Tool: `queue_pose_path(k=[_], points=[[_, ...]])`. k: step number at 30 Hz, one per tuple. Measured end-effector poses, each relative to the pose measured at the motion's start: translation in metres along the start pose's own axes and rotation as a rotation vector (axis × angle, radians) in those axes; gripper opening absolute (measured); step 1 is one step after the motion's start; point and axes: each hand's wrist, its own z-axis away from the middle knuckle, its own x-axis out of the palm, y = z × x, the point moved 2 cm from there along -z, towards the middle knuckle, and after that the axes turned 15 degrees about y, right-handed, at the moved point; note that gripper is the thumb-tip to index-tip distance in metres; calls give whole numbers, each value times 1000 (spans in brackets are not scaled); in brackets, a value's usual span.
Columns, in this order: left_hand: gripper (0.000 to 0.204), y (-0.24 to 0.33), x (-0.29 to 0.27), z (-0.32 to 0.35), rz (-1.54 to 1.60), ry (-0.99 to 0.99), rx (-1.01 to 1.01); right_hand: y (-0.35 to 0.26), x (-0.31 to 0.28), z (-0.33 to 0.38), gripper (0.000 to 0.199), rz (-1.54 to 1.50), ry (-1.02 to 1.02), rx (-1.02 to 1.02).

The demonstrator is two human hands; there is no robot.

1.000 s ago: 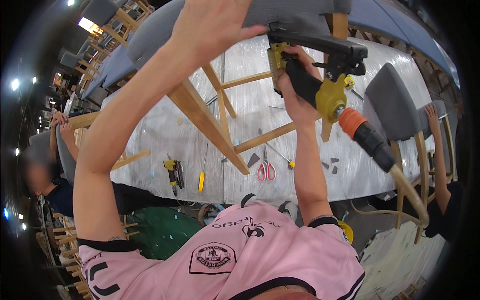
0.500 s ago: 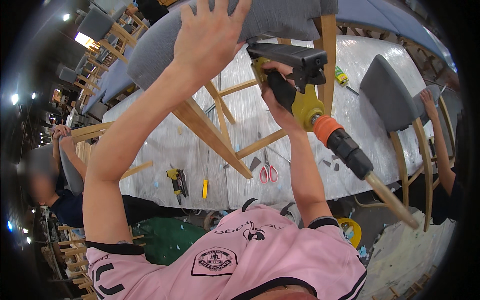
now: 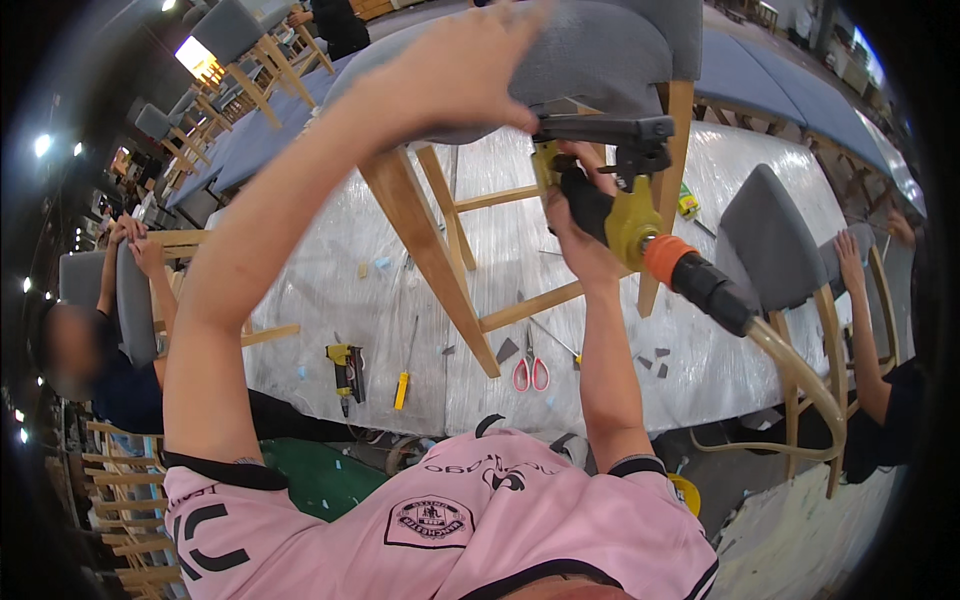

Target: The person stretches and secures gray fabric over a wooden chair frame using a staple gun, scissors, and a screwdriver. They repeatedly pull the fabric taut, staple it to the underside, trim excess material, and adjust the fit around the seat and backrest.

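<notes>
In front of me on the work table stands a chair with a grey upholstered seat [image 3: 600,55] and light wooden legs [image 3: 425,250]. My left hand [image 3: 465,70] is over the grey fabric with its fingers spread, a little blurred; it holds nothing. Wrapped round the grip of a yellow and black air staple gun [image 3: 632,212] is my right hand [image 3: 580,235]. The gun's black magazine lies close under the seat's near edge, by my left thumb; whether its nose touches the fabric is hidden. An orange coupling [image 3: 662,258] joins it to a clear hose [image 3: 800,375].
Red-handled scissors [image 3: 530,373], a yellow-handled screwdriver [image 3: 401,390] and a second staple gun [image 3: 346,372] lie on the plastic-covered table [image 3: 420,330]. Another grey chair [image 3: 768,240] stands right, with a person's hand [image 3: 851,265] on it. A person works at the left.
My left hand has shifted right across the seat. The staple gun stays in my right hand near the seat edge, and its hose now hangs in a sharper bend. The whole view has shifted slightly.
</notes>
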Motion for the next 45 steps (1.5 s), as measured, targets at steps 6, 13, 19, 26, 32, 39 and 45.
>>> queue_pose_path(k=[6, 13, 19, 26, 32, 39, 45], points=[[111, -55, 6, 10, 201, -39, -248, -4, 12, -10, 42, 11, 10, -113], [95, -27, 26, 30, -45, 258, 107, -1, 13, -11, 42, -77, 69, -131], [92, -1, 38, 39, -217, 354, 67, 1, 16, 8, 40, 1, 81, -125], [87, 10, 33, 44, -297, 382, 72, 1, 22, 13, 40, 23, -16, -43], [74, 10, 36, 45, -365, 409, 83, -18, 29, 15, 34, 27, -16, 330], [69, 11, 34, 47, -364, 441, 59, -22, 38, 23, 34, -73, 42, 79], [94, -46, -19, 36, 193, 7, -3, -18, 29, 13, 37, 131, -6, -49]])
